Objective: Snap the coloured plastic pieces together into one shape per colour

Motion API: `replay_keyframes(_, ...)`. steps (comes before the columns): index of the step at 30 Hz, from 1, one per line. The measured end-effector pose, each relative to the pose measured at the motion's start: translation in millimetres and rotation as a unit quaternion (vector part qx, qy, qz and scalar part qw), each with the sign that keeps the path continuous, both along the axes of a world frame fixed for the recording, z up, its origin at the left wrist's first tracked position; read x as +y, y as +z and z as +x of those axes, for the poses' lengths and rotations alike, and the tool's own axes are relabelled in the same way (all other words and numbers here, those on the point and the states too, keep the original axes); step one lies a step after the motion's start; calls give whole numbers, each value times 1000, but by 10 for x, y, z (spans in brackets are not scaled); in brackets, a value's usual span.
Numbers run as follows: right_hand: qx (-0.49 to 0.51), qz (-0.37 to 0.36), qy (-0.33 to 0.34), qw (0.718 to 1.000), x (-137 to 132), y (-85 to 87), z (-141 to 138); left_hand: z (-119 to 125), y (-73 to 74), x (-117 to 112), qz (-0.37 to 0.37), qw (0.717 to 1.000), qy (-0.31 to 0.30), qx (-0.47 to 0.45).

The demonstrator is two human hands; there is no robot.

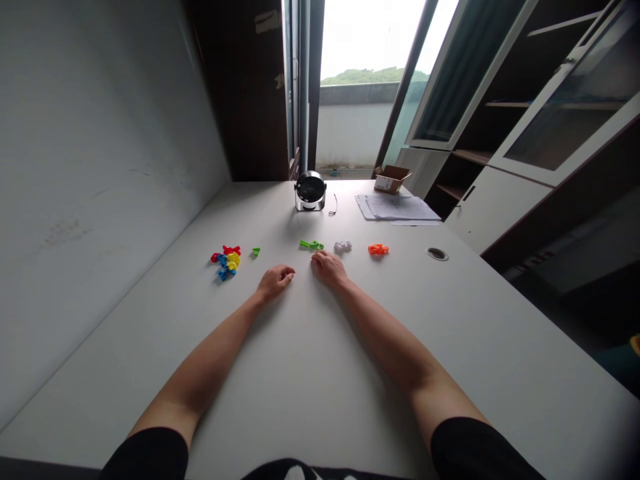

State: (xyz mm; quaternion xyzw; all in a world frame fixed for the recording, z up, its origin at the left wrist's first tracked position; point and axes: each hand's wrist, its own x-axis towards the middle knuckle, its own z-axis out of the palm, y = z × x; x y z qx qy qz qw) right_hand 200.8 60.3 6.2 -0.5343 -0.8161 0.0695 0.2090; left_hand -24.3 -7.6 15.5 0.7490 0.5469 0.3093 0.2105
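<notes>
"Green plastic-looking pieces [313, 245] lie on a white bench [300, 373], just beyond the fingertips of a person's right hand [329, 267]. Does the hand hold one?"

"Cannot tell. Its fingers curl downward toward the bench, their tips partly hidden, and whether they touch the green cluster is unclear."

"And the left hand [276, 281]?"

"Resting low over the bench, fingers loosely bent, thumb near the forefinger. Whether anything is pinched there cannot be made out. Nearest on its far side is a lone green piece [256, 252], well apart from the main green group."

"What else is in the row?"

"White pieces [343, 247] just right of the green ones, then orange pieces [379, 249] farther right. At far left, red pieces [231, 250], yellow pieces [233, 261] and blue pieces [223, 273] crowd together in one heap."

"Behind them?"

"A round black device [310, 189] on a stand, papers [403, 207] and an open cardboard box [393, 179]."
</notes>
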Motion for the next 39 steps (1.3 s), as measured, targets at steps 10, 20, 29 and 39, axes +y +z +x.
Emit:
replay_keyframes(10,22,4,-4,1000,-10,32,9,-393,-111,235,111,976,166,90)
replay_keyframes(20,24,7,37,999,-83,97,-3,-458,-321,362,69,968,181,160)
replay_keyframes(29,20,-2,34,999,-84,96,-10,-450,-258,326,58,972,186,129)
replay_keyframes(39,34,21,51,998,-58,45,0,-360,-138,212,114,984,69,122)
